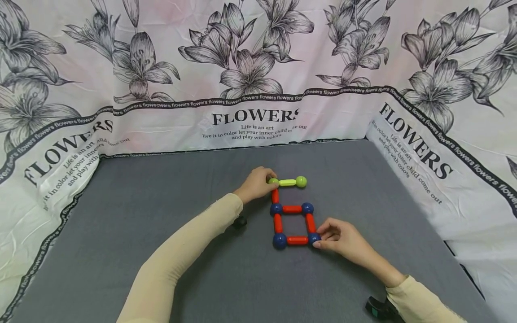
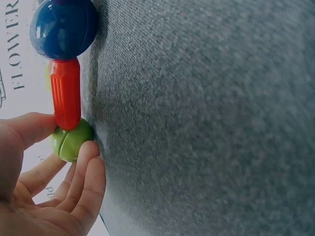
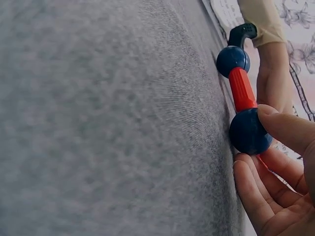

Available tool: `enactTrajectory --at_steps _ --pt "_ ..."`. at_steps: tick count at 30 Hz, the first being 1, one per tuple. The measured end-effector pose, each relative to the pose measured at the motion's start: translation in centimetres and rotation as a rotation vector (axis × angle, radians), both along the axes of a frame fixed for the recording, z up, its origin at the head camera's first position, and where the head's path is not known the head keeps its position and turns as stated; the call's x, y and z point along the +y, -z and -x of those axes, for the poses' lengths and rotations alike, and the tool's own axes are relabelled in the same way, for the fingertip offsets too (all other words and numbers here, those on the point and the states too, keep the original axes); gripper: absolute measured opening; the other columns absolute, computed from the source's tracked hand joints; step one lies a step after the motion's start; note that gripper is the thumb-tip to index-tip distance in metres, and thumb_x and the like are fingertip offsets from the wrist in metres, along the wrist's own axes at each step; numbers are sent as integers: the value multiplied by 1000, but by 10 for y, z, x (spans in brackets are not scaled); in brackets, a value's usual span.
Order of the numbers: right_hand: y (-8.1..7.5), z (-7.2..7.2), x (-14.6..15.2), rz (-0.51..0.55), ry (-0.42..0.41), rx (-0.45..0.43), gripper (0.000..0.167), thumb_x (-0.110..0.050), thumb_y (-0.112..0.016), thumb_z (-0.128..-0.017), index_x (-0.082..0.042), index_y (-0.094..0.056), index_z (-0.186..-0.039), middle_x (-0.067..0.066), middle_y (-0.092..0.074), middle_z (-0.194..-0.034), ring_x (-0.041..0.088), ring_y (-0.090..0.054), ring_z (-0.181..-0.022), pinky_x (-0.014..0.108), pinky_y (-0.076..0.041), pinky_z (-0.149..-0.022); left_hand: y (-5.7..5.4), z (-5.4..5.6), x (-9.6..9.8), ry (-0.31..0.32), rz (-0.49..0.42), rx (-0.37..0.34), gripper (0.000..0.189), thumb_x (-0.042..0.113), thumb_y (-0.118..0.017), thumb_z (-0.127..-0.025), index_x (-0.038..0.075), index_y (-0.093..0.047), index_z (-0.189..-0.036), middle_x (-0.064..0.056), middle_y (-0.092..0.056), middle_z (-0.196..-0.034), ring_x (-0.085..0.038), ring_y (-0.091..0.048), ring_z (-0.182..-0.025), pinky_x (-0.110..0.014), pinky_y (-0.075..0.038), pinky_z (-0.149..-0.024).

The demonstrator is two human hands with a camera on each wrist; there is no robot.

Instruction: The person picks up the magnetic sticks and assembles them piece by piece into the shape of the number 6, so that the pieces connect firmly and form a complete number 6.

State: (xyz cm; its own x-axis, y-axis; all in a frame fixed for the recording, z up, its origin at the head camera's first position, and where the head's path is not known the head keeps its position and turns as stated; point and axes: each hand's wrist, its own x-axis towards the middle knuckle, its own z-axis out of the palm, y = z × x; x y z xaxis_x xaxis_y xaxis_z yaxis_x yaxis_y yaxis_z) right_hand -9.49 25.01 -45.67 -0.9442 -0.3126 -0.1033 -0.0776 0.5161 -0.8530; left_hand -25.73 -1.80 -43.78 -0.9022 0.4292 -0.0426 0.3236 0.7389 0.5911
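Observation:
A figure of magnetic balls and rods lies flat on the grey cloth. Its lower part is a square of red rods (image 1: 297, 240) with blue balls (image 1: 279, 241) at the corners. From the upper left corner another red rod (image 2: 66, 93) runs up to a green ball (image 2: 74, 140), and a yellow-green rod (image 1: 287, 182) leads right from there to a second green ball (image 1: 301, 181). My left hand (image 1: 257, 184) pinches the nearer green ball between thumb and fingers. At the square's lower right corner, my right hand (image 1: 343, 237) holds the blue ball (image 3: 250, 132) with thumb and fingertips.
Grey cloth (image 1: 194, 287) covers the table. White flower-printed fabric (image 1: 250, 121) stands along the back and both sides. A dark wrist device (image 1: 379, 308) sits by the right sleeve, and another dark piece (image 1: 239, 222) shows below the left wrist.

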Motion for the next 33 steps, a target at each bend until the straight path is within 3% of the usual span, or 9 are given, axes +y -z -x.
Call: enactTrajectory --at_steps 8,17,25,33 --pt "1 11 -9 -28 9 4 33 -26 -85 -78 -10 -66 -100 7 -70 -93 8 -68 -78 24 -57 -67 2 4 -12 -47 -16 2 31 27 -68 -93 10 -69 -118 -10 -64 -112 -23 -59 -101 -36 -52 -90" --pt "1 35 -27 -37 -28 50 33 -25 -84 -79 -11 -66 -101 7 -70 -95 9 -66 -79 23 -55 -66 0 16 -36 -99 -14 -19 33 28 -67 -93 10 -68 -121 -11 -62 -116 -25 -58 -104 -38 -51 -92" --pt "0 54 -47 -29 -55 64 30 -22 -85 -78 -12 -66 -99 5 -70 -90 14 -66 -77 25 -54 -61 1 31 -57 -105 -15 -31 34 27 -66 -95 9 -66 -124 -12 -62 -119 -26 -57 -108 -39 -50 -95" --pt "-4 63 -55 -27 -47 81 29 -19 -85 -78 -11 -66 -98 6 -70 -88 13 -65 -75 26 -54 -59 1 41 -61 -106 -14 4 33 26 -65 -96 9 -67 -124 -12 -62 -119 -26 -56 -110 -40 -48 -99"
